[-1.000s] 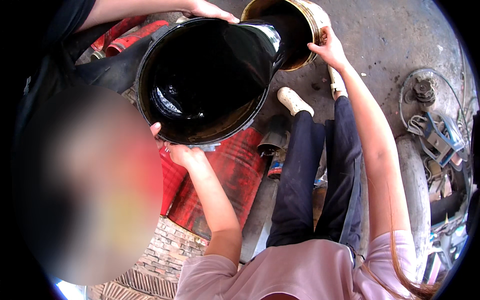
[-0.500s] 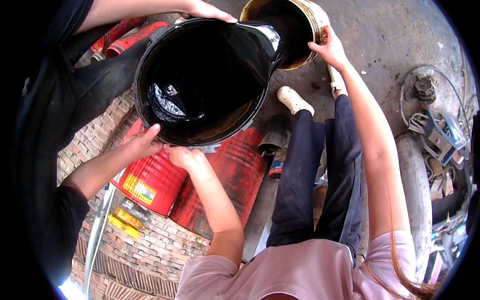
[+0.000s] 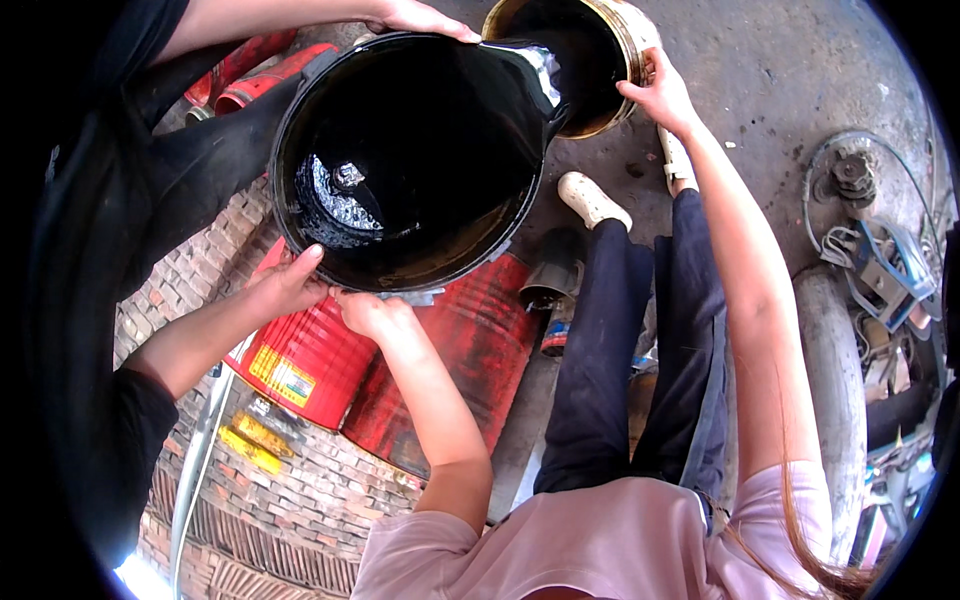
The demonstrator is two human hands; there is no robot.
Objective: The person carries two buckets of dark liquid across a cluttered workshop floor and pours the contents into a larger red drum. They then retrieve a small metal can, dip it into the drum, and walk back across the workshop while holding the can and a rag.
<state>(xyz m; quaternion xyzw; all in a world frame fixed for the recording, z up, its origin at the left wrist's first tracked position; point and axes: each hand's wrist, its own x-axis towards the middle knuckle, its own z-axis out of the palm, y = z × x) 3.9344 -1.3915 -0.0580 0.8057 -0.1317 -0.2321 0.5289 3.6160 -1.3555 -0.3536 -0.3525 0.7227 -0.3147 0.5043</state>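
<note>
Glints shifted on black liquid, left grip holding tub, right grip holding bucket.

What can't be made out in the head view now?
All in the head view:
Left hand: fingertips hidden by the black basin.
Basin's bottom: covered by dark liquid.
Bucket: far side cut off by the picture's top edge.

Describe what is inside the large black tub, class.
Dark liquid, shining brightly toward the left, lies in the tub. It covers the tub's bottom, so whether anything lies beneath the surface cannot be told.
</note>
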